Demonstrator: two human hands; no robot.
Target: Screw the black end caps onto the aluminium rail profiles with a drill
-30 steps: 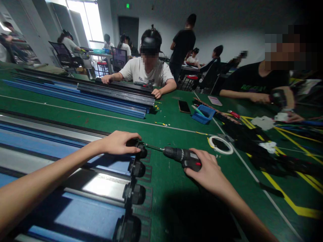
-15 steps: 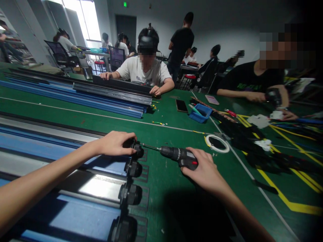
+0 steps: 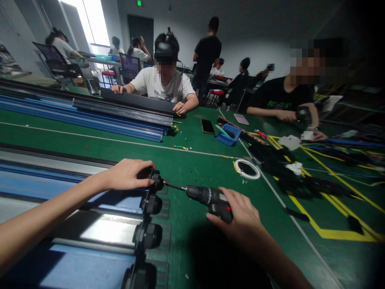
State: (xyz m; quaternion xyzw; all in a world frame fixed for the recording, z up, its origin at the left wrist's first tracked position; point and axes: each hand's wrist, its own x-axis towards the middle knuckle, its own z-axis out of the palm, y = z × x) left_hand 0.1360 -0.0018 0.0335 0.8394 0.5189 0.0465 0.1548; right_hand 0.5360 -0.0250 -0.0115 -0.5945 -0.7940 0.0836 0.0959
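The right hand (image 3: 237, 212) wraps its fingers round a power drill (image 3: 206, 196), off centre toward 5 o'clock, its bit (image 3: 176, 186) pointing to 9 o'clock at the farthest of 4 black fittings (image 3: 157, 181). At the drill's 9 o'clock, the left hand (image 3: 129, 174) has thumb and forefinger apart against a black end plate (image 3: 145, 213); whether they clamp it, I cannot tell. A white ring (image 3: 256, 174) lies at the drill's 2 o'clock, a blue tray (image 3: 229, 140) at 1 o'clock

Passable green tabletop (image 3: 207, 163) beyond drill (image 3: 207, 196), black fittings (image 3: 153, 236) blocking left; white ring (image 3: 249, 176) obstructing right
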